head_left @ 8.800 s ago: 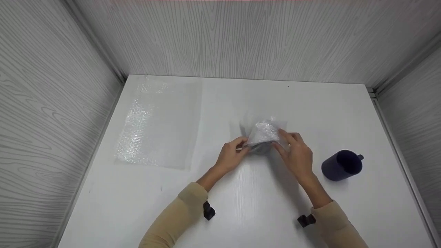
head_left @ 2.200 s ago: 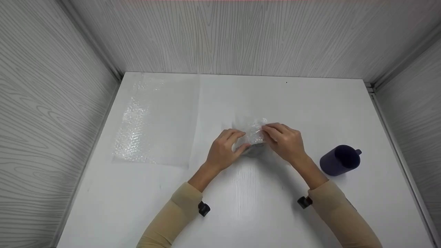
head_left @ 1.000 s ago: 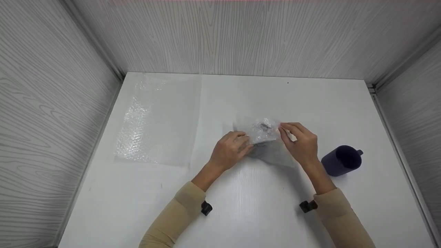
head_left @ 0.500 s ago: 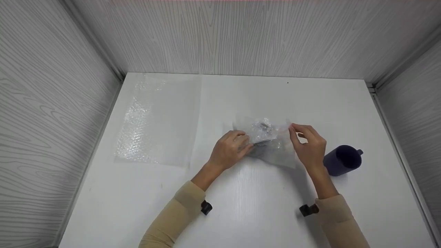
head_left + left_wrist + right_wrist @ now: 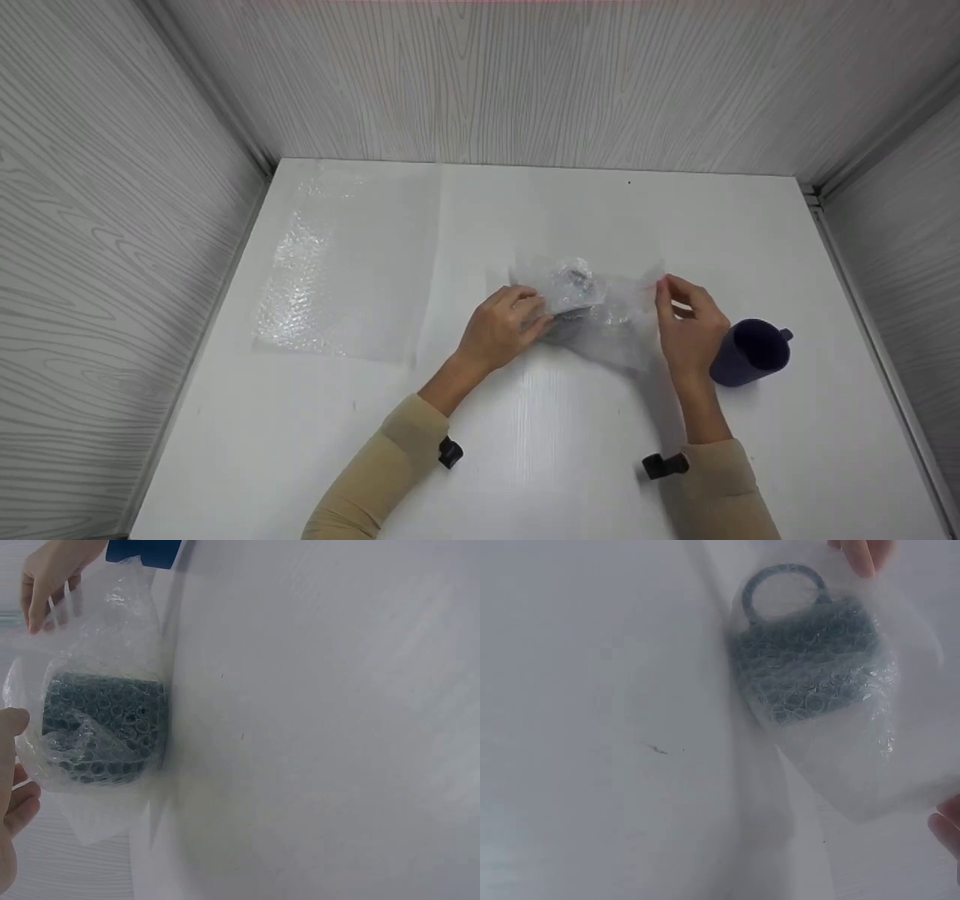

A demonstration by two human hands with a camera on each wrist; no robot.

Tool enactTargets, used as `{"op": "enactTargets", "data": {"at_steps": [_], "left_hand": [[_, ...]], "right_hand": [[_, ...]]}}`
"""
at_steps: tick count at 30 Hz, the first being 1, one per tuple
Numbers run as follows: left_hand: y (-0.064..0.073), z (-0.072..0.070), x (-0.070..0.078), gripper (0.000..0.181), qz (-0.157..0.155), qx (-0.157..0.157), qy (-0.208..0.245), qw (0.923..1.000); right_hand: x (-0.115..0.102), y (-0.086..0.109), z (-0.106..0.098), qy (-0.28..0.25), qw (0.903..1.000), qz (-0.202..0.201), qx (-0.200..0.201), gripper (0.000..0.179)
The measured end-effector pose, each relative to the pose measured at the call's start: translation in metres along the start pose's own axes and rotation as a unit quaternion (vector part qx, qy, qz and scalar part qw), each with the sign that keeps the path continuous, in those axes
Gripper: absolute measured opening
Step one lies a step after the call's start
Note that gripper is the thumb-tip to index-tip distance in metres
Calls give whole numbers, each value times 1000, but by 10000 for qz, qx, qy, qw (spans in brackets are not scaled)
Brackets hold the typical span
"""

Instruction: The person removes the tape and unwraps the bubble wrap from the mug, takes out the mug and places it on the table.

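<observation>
In the middle of the table lies a dark blue-green mug point(image 5: 810, 652) in bubble wrap point(image 5: 622, 311); its looped handle shows through in the right wrist view. My left hand point(image 5: 499, 326) holds the wrapped mug at its left side, fingers above and thumb nearer me. Out to the right, my right hand point(image 5: 690, 326) pinches the upper right end of the wrap between thumb and fingertips. The wrap stretches between the two hands, its lower edge hanging loose. Most of the mug is blurred by the plastic in the head view.
Just right of my right wrist stands a dark blue cup point(image 5: 750, 352) with its mouth tilted towards the camera. A flat sheet of bubble wrap point(image 5: 360, 262) covers the table's left part. Grey wood-patterned walls point(image 5: 480, 82) enclose the back and sides.
My right hand has moved right, drawing the end of the bubble wrap outward from the mug and nearing the blue cup. The left hand has stayed nearly still over the last second.
</observation>
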State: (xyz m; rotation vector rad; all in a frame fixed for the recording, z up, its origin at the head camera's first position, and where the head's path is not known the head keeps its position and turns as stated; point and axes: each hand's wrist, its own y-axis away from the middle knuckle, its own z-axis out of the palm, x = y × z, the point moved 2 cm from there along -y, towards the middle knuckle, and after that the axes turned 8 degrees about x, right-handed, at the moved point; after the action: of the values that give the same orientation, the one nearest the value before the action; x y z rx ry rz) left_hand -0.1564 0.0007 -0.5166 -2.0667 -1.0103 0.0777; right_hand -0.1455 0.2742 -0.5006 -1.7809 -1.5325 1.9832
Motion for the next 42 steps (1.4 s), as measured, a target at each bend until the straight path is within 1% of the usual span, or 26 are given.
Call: {"op": "enactTargets", "data": {"at_steps": [4,11,13,16,23,27,32,37,42], "left_hand": [[0,1,0,23,10,-10,-34,10000],[0,0,-1,24,41,13,-23,10000],[0,-1,-1,24,56,48,-47,10000],[-1,-1,-2,23,63,78,-62,9999],[-2,-2,-1,22,95,69,-38,9999],[-2,-2,-1,23,87,43,-47,9999],[-2,-3,-1,22,87,85,-56,9999],[-1,-3,-1,23,52,74,-64,9999],[0,-1,-2,23,19,23,-47,10000]], "right_hand": [[4,-1,-6,101,9997,207,89,11],[33,0,-12,254,9955,913,49,16],[36,1,-13,211,9937,1097,31,18],[36,2,-14,201,9919,1253,37,20],[39,3,-20,529,9898,1320,7,24],[41,2,-23,589,9872,1483,-18,26],[44,2,-25,765,9832,1655,-62,27],[46,2,-29,996,9807,1674,-151,27],[41,3,-31,1035,9808,1645,-146,27]]}}
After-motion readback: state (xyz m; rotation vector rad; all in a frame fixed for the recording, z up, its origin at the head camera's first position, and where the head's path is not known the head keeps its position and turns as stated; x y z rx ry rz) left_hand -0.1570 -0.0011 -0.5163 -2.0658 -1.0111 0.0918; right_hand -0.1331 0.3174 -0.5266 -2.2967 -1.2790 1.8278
